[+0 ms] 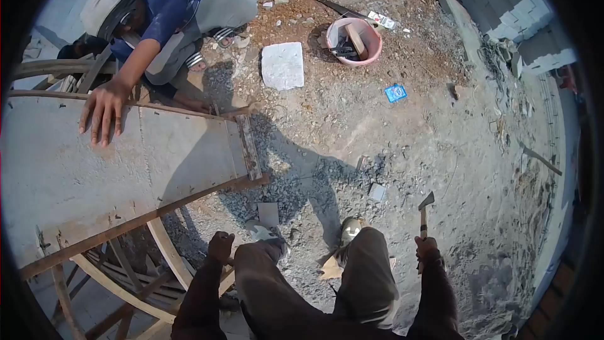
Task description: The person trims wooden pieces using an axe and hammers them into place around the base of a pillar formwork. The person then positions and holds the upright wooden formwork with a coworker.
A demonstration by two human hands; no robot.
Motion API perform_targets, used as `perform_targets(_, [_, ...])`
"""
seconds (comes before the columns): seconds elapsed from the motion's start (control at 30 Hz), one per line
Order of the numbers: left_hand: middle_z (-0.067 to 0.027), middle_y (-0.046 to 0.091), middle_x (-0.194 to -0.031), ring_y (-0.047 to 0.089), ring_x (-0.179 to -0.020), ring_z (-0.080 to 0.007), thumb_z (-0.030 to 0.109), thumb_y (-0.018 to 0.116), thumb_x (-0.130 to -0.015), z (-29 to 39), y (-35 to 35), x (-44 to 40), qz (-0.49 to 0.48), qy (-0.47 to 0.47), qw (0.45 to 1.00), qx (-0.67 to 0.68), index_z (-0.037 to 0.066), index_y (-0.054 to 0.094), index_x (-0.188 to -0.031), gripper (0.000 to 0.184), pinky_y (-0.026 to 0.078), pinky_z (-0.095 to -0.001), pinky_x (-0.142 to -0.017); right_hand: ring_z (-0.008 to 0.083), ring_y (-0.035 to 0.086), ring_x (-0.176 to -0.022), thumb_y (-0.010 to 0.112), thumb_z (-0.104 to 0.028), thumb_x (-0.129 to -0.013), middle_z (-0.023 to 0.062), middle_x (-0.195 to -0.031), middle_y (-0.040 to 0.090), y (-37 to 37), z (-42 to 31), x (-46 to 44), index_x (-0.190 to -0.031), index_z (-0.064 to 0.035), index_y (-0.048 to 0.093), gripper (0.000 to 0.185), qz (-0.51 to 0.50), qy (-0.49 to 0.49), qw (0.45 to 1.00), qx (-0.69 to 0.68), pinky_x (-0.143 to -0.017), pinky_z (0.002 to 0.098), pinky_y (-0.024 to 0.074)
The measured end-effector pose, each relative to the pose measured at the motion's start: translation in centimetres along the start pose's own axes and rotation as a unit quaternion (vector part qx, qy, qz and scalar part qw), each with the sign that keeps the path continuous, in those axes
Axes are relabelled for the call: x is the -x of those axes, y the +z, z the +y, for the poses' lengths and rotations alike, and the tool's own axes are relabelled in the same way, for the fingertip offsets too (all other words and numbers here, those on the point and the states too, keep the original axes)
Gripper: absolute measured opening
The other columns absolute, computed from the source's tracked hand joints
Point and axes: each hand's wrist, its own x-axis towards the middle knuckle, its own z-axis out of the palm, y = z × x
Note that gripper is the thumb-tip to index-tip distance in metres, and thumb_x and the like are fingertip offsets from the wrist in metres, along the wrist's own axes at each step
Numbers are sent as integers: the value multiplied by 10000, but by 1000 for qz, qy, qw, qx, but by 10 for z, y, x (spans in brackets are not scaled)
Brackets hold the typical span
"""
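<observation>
My right hand [427, 250] is wrapped round the wooden handle of a small hatchet [426, 201], its metal head pointing up and away from me over the ground. Out in front of my left knee, my left hand [220, 247] is closed like a fist; whatever it may hold is hidden. Close by that hand are curved wooden ribs [168, 253] under a wide panel form [182, 151]. Across the form crouches a co-worker [170, 22] in blue, one hand [104, 110] lying flat on the panel and the other low by its far edge.
A pink bucket [371, 36] with tools and a wood block stands on the rubble, a handsaw [343, 9] behind it. Nearby lie a white slab [282, 66], a blue packet [395, 93] and small tile pieces [268, 214]. A block wall [503, 0] rises at right.
</observation>
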Motion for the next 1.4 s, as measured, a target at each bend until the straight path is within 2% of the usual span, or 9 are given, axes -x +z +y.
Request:
perform_targets(0.13, [-240,642,-1128,658,-1045,-334,412,658,-911,344,-97,87,-197,272,941,-32,-67,619,-1182,552,510,-409,-901,178,499,-414,685,-304,-919,31,-559,512,-50,129,63,-790,-55,540,316,-120,165,979,-12,-401,356,418])
perform_targets(0.23, [-214,642,-1055,625,-1021,-339,339,626,-940,558,-148,187,-243,566,787,31,-72,619,-1122,449,499,-409,-897,175,588,-510,651,-358,-938,50,-641,600,-72,183,104,-893,-53,618,310,-146,197,954,175,-505,348,501])
perform_targets(0.37, [-202,649,-1015,642,-971,-321,301,625,-942,659,-179,275,-321,771,547,57,-58,621,-1084,386,507,-399,-860,191,606,-531,654,-403,-931,61,-662,618,-75,210,85,-850,-31,633,382,-172,187,939,232,-496,375,507])
perform_targets(0.53, [-187,659,-966,663,-909,-298,254,624,-945,707,-175,261,-422,801,421,57,-40,623,-1036,308,516,-388,-813,182,582,-499,646,-404,-933,51,-614,581,-77,38,134,-856,-17,624,395,-145,171,962,158,-471,376,503])
perform_targets(0.67, [-176,666,-926,680,-859,-280,216,623,-948,745,-153,184,-506,726,464,39,-26,625,-998,247,524,-379,-775,171,563,-482,643,-388,-945,42,-617,570,-88,-121,119,-894,-6,618,386,-114,73,990,26,-454,366,490])
perform_targets(0.77, [-167,672,-897,692,-821,-267,187,623,-949,765,-125,74,-553,543,626,91,-16,627,-969,204,530,-372,-747,151,538,-478,639,-361,-959,23,-620,549,-80,-221,102,-915,-29,605,337,48,25,970,236,-443,337,458])
perform_targets(0.83, [-159,698,-901,714,-849,-288,211,647,-950,747,-100,-34,-434,430,750,255,-28,630,-1016,249,534,-377,-764,115,527,-483,625,-376,-975,9,-675,560,-119,-321,117,-999,-29,600,349,-160,25,976,-147,-447,291,466])
perform_targets(0.93, [-200,713,-978,704,-942,-301,286,618,-949,716,-78,-189,-183,279,921,200,-29,650,-1084,344,531,-368,-819,96,516,-522,566,-431,-1002,-5,-698,528,-129,-456,129,-1069,-20,581,416,-166,16,961,-222,-480,282,473])
perform_targets(1.4, [-231,695,-1015,662,-996,-400,222,534,-938,766,100,-533,54,192,980,6,28,693,-1017,263,521,-464,-897,117,530,-548,587,-363,-1008,11,-718,537,-83,-631,19,-1106,-14,576,363,-290,120,905,-288,-530,296,489])
